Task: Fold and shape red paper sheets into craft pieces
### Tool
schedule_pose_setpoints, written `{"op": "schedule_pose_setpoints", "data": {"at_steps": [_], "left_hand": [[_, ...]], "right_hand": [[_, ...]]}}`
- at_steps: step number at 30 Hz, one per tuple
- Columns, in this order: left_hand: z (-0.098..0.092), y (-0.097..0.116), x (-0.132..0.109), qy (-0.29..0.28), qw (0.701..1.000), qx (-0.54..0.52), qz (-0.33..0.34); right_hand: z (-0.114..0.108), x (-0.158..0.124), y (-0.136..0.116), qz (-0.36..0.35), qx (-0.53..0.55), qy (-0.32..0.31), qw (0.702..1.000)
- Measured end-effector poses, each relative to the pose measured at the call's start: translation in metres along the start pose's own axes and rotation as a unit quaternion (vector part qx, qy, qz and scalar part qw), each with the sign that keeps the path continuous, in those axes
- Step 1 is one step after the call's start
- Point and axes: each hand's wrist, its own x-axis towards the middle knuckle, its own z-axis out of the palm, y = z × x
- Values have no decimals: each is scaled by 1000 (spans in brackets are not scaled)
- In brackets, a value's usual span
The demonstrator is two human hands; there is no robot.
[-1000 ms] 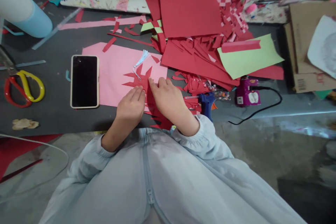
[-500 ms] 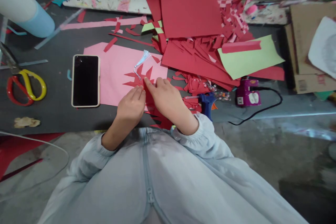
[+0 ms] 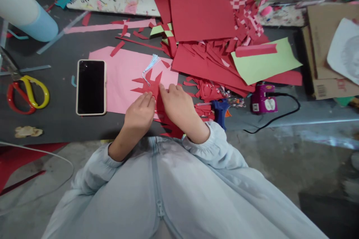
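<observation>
A red paper cutout [image 3: 151, 86] with several pointed spikes lies on a pink paper sheet [image 3: 120, 71]. My left hand [image 3: 140, 111] has its fingers pressed together on the cutout's lower left part. From the other side, my right hand [image 3: 178, 102] grips the same cutout at its right edge, index finger stretched along it and the other fingers curled. Both thumbs are hidden beneath the hands. A light blue tassel [image 3: 151, 64] rests just above the spikes, its cord reaching down onto the red paper.
Left of the pink sheet are a phone [image 3: 91, 87] and red-and-yellow-handled scissors [image 3: 28, 89]. Red paper sheets [image 3: 202, 15] and scraps pile up behind my right hand. A blue glue gun [image 3: 221, 112] and a purple plug adapter [image 3: 263, 101] with a black cable lie right.
My right index finger has slid slightly right and down, off the middle of the red cutout to its edge, uncovering more of a spike. My left hand has barely moved.
</observation>
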Motion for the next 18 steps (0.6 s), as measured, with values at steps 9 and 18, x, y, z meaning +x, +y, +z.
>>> {"op": "schedule_pose_setpoints", "data": {"at_steps": [9,18], "left_hand": [[3,0,1,18,1000,17,3],[-7,0,-6,59,995,-55,-62]], "right_hand": [[6,-2,12,-11,4,14,1000],[6,-19,55,38,99,183,977]]}}
